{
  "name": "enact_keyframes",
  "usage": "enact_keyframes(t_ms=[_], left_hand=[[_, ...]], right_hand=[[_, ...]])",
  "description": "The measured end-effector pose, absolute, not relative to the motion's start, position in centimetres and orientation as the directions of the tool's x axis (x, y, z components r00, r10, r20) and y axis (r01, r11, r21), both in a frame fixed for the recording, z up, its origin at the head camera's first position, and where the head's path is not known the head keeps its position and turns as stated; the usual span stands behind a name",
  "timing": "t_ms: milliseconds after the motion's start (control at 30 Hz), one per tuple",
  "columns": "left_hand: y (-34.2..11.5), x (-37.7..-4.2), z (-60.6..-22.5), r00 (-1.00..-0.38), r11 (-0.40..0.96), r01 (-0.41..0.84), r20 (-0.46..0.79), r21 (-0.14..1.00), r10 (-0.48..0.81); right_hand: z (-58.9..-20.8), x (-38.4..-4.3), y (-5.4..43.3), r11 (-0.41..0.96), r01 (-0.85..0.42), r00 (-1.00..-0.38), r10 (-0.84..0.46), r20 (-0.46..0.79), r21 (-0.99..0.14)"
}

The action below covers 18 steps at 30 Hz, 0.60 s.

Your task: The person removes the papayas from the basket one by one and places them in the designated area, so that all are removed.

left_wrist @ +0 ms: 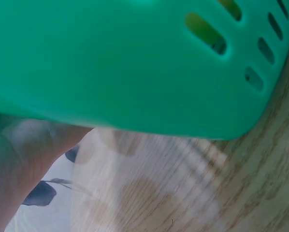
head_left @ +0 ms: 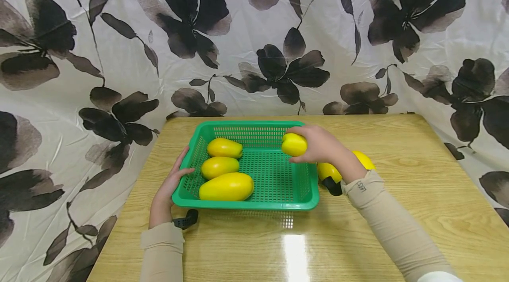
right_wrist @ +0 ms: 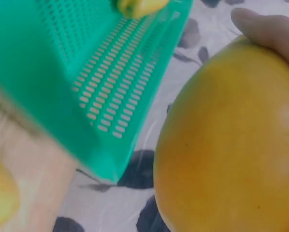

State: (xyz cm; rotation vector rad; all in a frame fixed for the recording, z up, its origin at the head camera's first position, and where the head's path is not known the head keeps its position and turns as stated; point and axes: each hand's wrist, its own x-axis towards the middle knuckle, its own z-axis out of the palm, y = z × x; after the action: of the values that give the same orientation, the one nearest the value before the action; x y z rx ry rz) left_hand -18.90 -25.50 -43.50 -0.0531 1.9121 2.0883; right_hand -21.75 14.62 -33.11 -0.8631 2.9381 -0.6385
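My right hand (head_left: 318, 144) holds a yellow papaya (head_left: 294, 144) over the right side of a green plastic basket (head_left: 246, 205). In the right wrist view this papaya (right_wrist: 231, 145) looks large and smooth, with a finger across its top. My left hand (head_left: 172, 184) grips the basket's left rim, its thumb over the edge and the other fingers along the outside. The left wrist view is mostly filled by the basket wall (left_wrist: 110, 67), with part of the hand (left_wrist: 28, 154) below it. Three papayas (head_left: 226, 187) lie in the basket's left half, one behind another.
More yellow papayas (head_left: 327, 170) lie on the wooden table (head_left: 421, 176) right of the basket, partly hidden by my right forearm. Black wrist devices (head_left: 187, 219) show at both wrists. A floral cloth (head_left: 246, 21) hangs behind the table.
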Motion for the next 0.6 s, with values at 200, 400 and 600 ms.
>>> enact_keyframes(t_ms=[200, 400, 600], left_hand=[[-25.4, -18.9, -43.6, -0.952, -0.061, -0.256, -0.240, 0.965, 0.190], [-25.4, -18.9, -43.7, -0.952, -0.052, -0.258, -0.244, 0.965, 0.186], [-25.5, -18.9, -43.7, -0.953, -0.060, -0.249, -0.234, 0.967, 0.191]], right_hand=[[-33.6, -20.0, 17.3, 0.780, -0.454, -0.885, -0.449, 0.119, -0.431], [-34.4, -18.5, 19.7, 0.792, -0.396, -0.914, -0.386, 0.122, -0.464], [-35.7, -17.1, 21.2, 0.808, -0.355, -0.933, -0.341, 0.119, -0.471]])
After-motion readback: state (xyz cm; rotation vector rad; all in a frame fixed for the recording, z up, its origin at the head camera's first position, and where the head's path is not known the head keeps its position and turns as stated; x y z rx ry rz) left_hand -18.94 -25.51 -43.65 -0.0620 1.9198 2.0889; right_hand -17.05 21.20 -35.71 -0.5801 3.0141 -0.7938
